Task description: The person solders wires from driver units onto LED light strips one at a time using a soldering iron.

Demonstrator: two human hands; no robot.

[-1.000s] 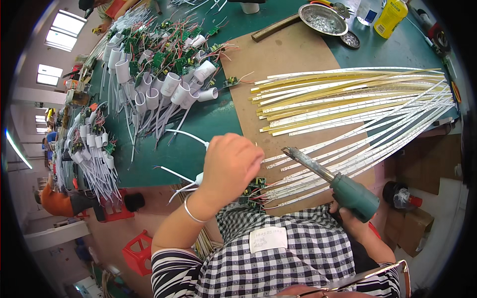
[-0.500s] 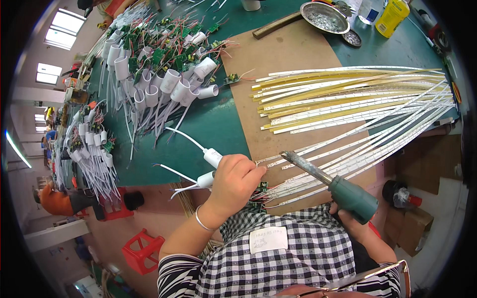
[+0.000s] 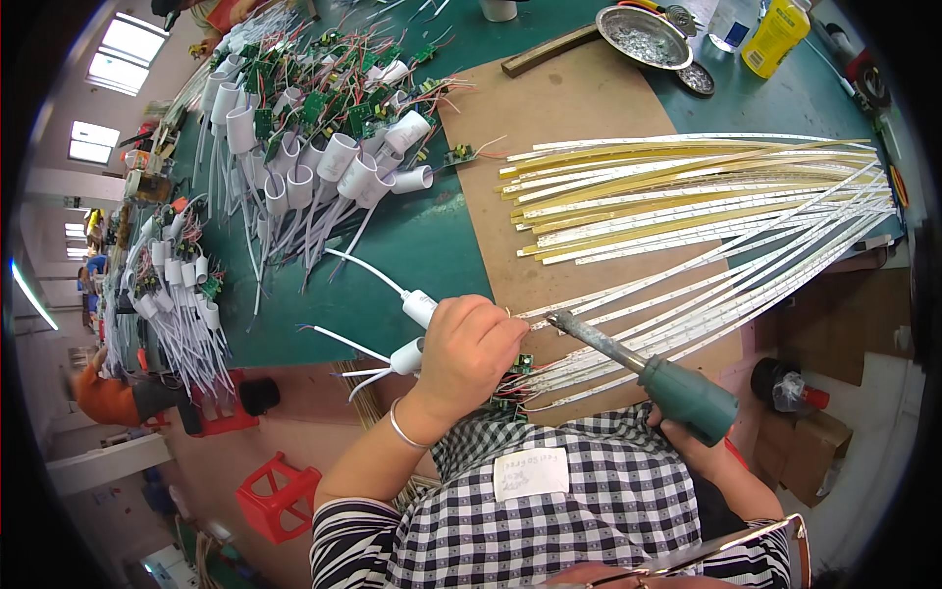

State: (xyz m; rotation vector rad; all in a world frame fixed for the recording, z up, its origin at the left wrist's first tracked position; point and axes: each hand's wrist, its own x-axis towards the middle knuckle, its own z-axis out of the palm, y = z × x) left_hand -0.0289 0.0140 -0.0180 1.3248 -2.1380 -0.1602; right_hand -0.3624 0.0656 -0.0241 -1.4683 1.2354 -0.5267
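Observation:
My left hand [image 3: 469,351] is pinched closed on what looks like a thin wire at the end of a white LED strip [image 3: 599,306]. Beside its knuckles lie two white plastic tubes [image 3: 419,308] with white cables trailing left. My right hand [image 3: 687,439] grips a soldering iron [image 3: 690,398] by its thick green handle; the fingers are partly hidden beneath it. The iron's grey tip meets or hovers just over the strip's end, close to my left fingertips. Below the left hand, small green circuit boards [image 3: 520,363] with wires sit at the strips' near ends.
A heap of white tubes with circuit boards [image 3: 339,157] covers the table's left. More white and yellow LED strips [image 3: 687,187] lie across a brown board [image 3: 579,98]. A metal dish [image 3: 643,37], a wooden bar [image 3: 549,49] and a yellow bottle [image 3: 775,37] stand farther back.
The soldering iron has shifted slightly left and down, bringing its tip onto or just above the strip's end by my left fingers. My left hand has barely moved.

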